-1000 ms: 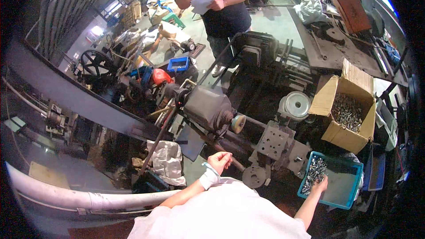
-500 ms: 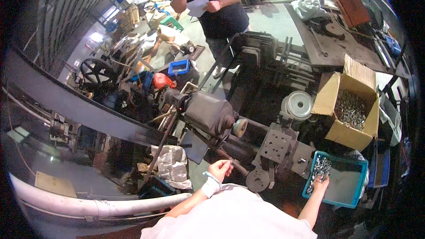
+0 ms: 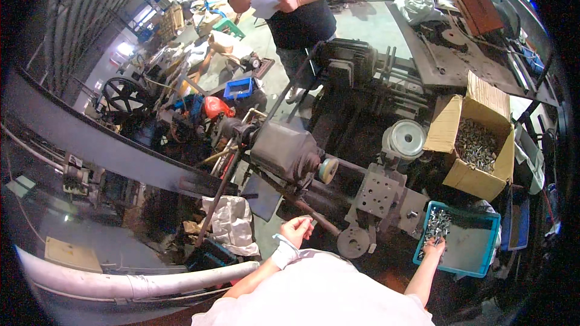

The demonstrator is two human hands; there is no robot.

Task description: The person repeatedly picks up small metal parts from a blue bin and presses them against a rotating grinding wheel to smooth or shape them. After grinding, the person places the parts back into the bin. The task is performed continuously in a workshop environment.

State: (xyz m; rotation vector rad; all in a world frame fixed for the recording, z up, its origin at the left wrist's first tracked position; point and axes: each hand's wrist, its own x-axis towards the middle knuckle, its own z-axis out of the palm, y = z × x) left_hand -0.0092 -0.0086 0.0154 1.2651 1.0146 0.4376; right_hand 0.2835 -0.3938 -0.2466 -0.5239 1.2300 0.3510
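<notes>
My left hand (image 3: 296, 232), with a white band at the wrist, is held in front of my body, left of the machine's round flange (image 3: 353, 242). Its thumb and fingers are pinched together; whatever they hold is too small to make out. My right hand (image 3: 434, 247) reaches into a teal plastic bin (image 3: 496, 242) on the right. Its curled fingers touch the near end of a heap of small shiny metal parts (image 3: 438, 223) along the bin's left side. What those fingers grip cannot be told from the heap. One small metal part (image 3: 412, 214) lies on the plate beside the bin.
A dark machine with a drilled block (image 3: 376, 193) and a handwheel (image 3: 328, 170) stands before me. Behind the bin is an open cardboard box (image 3: 447, 127) of metal parts (image 3: 476, 145). Across the machine stands a person (image 3: 299, 9) holding paper. A thick white pipe (image 3: 163, 285) runs at lower left.
The whole view has shifted slightly. My right hand's fingers have changed their pose at the heap. My left hand stays nearly in place, still pinched.
</notes>
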